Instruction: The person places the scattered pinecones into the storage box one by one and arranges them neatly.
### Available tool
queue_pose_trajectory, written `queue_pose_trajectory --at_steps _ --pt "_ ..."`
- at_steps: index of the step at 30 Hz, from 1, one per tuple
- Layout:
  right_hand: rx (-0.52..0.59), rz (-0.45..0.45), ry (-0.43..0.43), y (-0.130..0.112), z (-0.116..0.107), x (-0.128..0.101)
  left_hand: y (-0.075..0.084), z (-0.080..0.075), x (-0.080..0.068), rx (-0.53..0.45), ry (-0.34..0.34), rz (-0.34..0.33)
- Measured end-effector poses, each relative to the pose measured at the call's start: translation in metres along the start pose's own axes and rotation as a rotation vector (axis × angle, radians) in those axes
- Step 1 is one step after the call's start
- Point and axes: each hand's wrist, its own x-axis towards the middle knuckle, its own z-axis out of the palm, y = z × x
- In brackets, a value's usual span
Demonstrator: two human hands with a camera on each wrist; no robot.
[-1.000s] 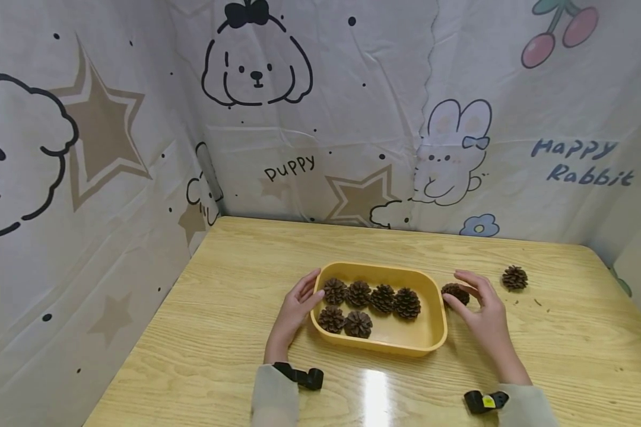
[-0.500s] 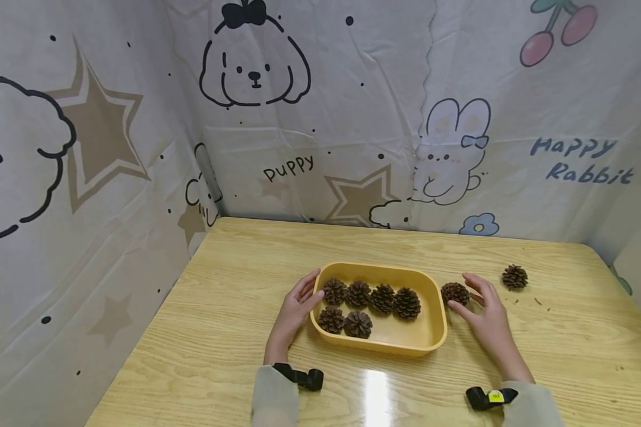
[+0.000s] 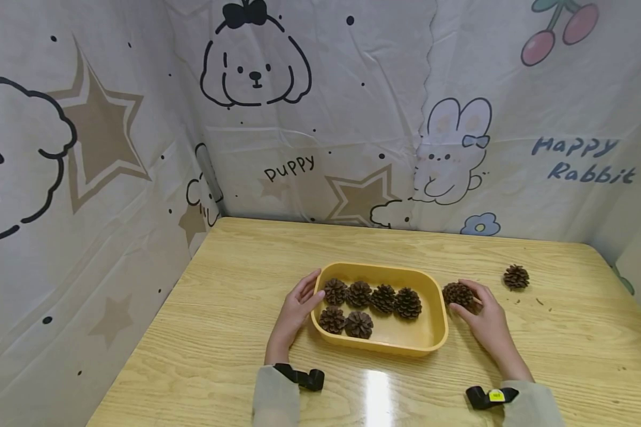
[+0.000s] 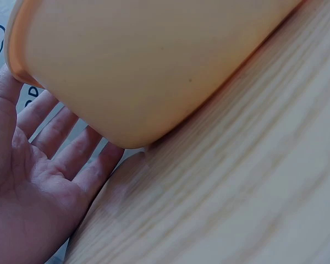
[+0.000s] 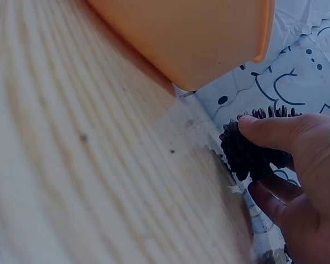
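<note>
A yellow tray sits mid-table with several brown pine cones inside. My left hand rests open against the tray's left end, its straight fingers beside the orange wall. Just right of the tray, my right hand grips a pine cone on the table; in the right wrist view thumb and fingers curl round that cone next to the tray's corner.
Another pine cone lies alone on the wooden table at the far right. Printed cloth walls close in the back and both sides. Small bits of debris dot the wood near the lone cone.
My right hand has closed its fingers round the pine cone beside the tray. The left hand and the tray have stayed put.
</note>
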Motion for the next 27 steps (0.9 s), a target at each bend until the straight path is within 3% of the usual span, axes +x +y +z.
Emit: queue_pose_trajectory --at_steps 27 --pt "0.155 0.062 0.146 -0.018 -0.001 -0.005 -0.001 0.0 0.0 0.013 0.01 -0.005"
